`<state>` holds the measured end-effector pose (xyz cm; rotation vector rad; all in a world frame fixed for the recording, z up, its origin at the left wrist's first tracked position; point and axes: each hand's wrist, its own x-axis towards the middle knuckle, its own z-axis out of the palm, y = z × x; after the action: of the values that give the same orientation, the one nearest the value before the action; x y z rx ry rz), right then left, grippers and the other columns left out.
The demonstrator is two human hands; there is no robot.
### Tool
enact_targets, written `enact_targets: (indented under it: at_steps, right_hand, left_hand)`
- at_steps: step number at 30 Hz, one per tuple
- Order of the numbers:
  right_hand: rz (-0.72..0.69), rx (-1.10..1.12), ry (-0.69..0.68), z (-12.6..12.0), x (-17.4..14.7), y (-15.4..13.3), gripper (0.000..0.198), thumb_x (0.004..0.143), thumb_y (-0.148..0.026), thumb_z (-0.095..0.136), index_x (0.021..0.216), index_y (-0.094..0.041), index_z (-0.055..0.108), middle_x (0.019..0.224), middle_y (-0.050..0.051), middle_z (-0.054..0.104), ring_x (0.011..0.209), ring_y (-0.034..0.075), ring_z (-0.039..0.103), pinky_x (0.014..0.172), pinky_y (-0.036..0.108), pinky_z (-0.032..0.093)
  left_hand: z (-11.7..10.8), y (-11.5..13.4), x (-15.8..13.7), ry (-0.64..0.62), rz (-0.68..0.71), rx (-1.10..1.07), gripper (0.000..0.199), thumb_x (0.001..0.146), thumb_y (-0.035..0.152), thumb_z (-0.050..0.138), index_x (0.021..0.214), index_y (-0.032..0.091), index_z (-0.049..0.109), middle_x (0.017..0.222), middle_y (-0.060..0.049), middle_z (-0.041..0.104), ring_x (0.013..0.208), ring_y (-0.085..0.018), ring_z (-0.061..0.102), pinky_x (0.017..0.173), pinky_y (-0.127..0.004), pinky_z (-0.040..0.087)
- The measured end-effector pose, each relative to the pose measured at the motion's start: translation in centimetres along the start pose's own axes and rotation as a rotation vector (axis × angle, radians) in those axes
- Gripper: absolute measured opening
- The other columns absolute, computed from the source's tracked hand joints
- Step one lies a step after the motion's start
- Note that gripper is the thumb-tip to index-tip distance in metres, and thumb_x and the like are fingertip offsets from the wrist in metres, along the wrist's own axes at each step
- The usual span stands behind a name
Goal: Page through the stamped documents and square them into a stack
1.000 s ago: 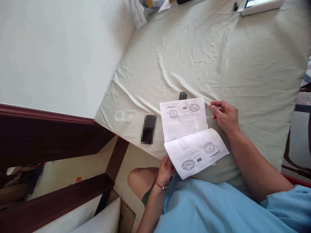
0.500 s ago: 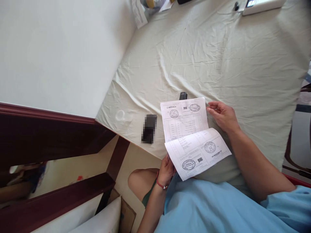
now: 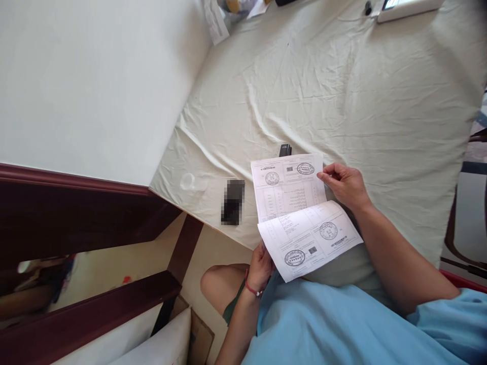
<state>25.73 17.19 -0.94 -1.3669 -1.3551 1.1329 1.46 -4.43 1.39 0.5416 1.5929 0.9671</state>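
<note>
Two printed, stamped paper sheets lie on a pale green bedsheet (image 3: 342, 91). The upper sheet (image 3: 289, 185) lies flat, and the lower sheet (image 3: 310, 238) is folded toward me over its near end. My left hand (image 3: 261, 266) grips the papers at their near left corner; a red bracelet is on that wrist. My right hand (image 3: 342, 183) pinches the upper sheet's right edge between thumb and fingers. A small black object (image 3: 285, 150) peeks out from behind the top edge of the upper sheet.
A dark phone (image 3: 233, 202) lies left of the papers, with a clear round lid (image 3: 188, 181) further left. A white device (image 3: 409, 9) and loose items lie at the far end. A dark wooden frame (image 3: 87, 213) and white wall are on the left.
My right hand has moved left from the bare sheet to the upper sheet's right edge and closed its fingers on it. My left hand and the papers have stayed put.
</note>
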Motion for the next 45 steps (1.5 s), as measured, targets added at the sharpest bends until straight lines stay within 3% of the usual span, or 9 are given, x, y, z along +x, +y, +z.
enact_targets:
  at_steps: [5,9,16,21,25,31,40,45]
  right_hand:
    - [-0.012,0.052,-0.010,0.0,-0.1,0.0,0.022,0.084,-0.043,0.072,0.084,-0.022,0.075,0.075,0.002,0.068,0.068,0.017,0.055,0.067,0.034,0.043]
    - [-0.030,0.061,-0.041,0.2,-0.2,0.1,0.022,0.087,-0.043,0.072,0.088,-0.022,0.077,0.080,0.003,0.072,0.073,0.019,0.061,0.072,0.035,0.047]
    - [-0.043,0.047,0.082,0.3,-0.2,0.7,0.017,0.088,-0.043,0.074,0.089,-0.026,0.077,0.083,0.002,0.072,0.072,0.020,0.060,0.073,0.037,0.050]
    - [-0.027,-0.013,0.065,0.2,-0.2,0.2,0.022,0.086,-0.047,0.076,0.087,-0.025,0.076,0.078,0.002,0.070,0.064,0.017,0.051,0.067,0.035,0.046]
    - [-0.009,-0.022,0.050,0.3,-0.3,-0.2,0.025,0.082,-0.046,0.080,0.074,-0.024,0.071,0.071,0.001,0.067,0.063,0.017,0.051,0.066,0.035,0.044]
    - [-0.023,-0.019,0.023,0.3,-0.5,-0.1,0.023,0.087,-0.047,0.076,0.077,-0.026,0.072,0.071,0.002,0.067,0.064,0.019,0.053,0.066,0.037,0.043]
    - [-0.048,-0.022,0.021,0.3,-0.6,-0.7,0.019,0.085,-0.043,0.075,0.094,-0.027,0.079,0.079,0.002,0.068,0.062,0.017,0.049,0.067,0.037,0.046]
    - [-0.025,-0.024,-0.002,0.4,-0.3,-0.2,0.018,0.083,-0.043,0.076,0.083,-0.025,0.074,0.075,0.001,0.068,0.063,0.017,0.051,0.067,0.036,0.045]
  left_hand:
    - [0.1,0.0,-0.1,-0.004,0.009,-0.033,0.056,0.079,0.066,0.087,0.105,0.017,0.079,0.061,-0.003,0.070,0.058,-0.017,0.063,0.054,-0.028,0.050]
    - [0.2,0.0,-0.1,0.004,0.017,-0.058,0.060,0.078,0.067,0.087,0.109,0.016,0.079,0.075,-0.008,0.078,0.074,-0.023,0.072,0.065,-0.033,0.058]
    - [0.1,0.0,0.0,0.015,0.036,-0.014,0.053,0.080,0.066,0.085,0.099,0.017,0.077,0.060,-0.002,0.068,0.058,-0.017,0.062,0.051,-0.026,0.048]
    - [0.1,-0.1,0.1,-0.002,0.016,0.006,0.052,0.081,0.068,0.084,0.097,0.019,0.076,0.049,0.003,0.057,0.045,-0.011,0.048,0.042,-0.022,0.035]
    - [0.2,-0.1,0.1,0.015,0.023,0.012,0.055,0.080,0.069,0.084,0.101,0.019,0.076,0.054,0.001,0.063,0.051,-0.014,0.056,0.047,-0.024,0.043]
    - [0.3,-0.2,-0.1,0.009,0.022,-0.010,0.060,0.079,0.071,0.084,0.108,0.019,0.077,0.064,-0.004,0.072,0.061,-0.019,0.066,0.054,-0.028,0.052]
    - [0.3,-0.1,0.0,0.025,0.019,-0.019,0.059,0.077,0.070,0.086,0.104,0.018,0.076,0.057,0.000,0.066,0.051,-0.015,0.057,0.048,-0.025,0.044]
    - [0.3,-0.1,0.1,0.012,0.024,-0.011,0.057,0.079,0.069,0.085,0.102,0.018,0.075,0.052,0.002,0.059,0.048,-0.012,0.051,0.045,-0.023,0.039]
